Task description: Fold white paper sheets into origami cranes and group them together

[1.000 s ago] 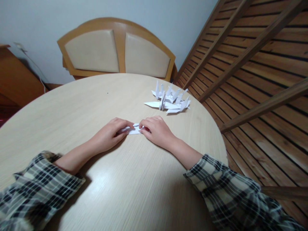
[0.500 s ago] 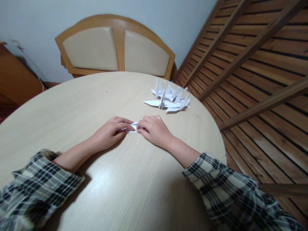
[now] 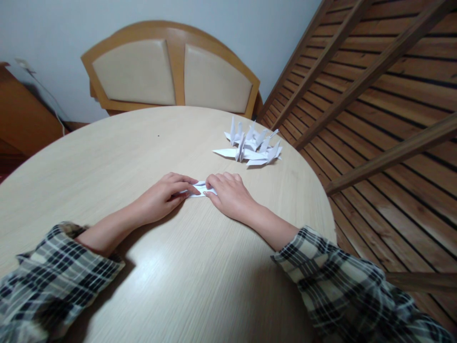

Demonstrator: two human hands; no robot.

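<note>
A small folded piece of white paper [image 3: 198,188] lies flat on the table between my hands, its two ends partly covered by fingers. My left hand [image 3: 170,193] grips its left end, with the index finger pressing on top and the thumb along the near edge. On the right end, my right hand [image 3: 230,193] is closed on the paper, fingers curled and thumb at the near side. Part of the paper's creased middle shows between the fingertips. Beyond my right hand stand several white paper cranes [image 3: 251,154] clustered together.
The round, light wooden table [image 3: 193,267] has its right edge by a slatted wooden partition [image 3: 385,100]. A headboard with padded cream panels [image 3: 134,71] stands behind the far edge. Brown furniture [image 3: 24,112] and a cable are at the far left.
My right fingers and thumb have shifted slightly right along the paper, showing a little more of its middle. My left hand and the cranes stay where they were.
</note>
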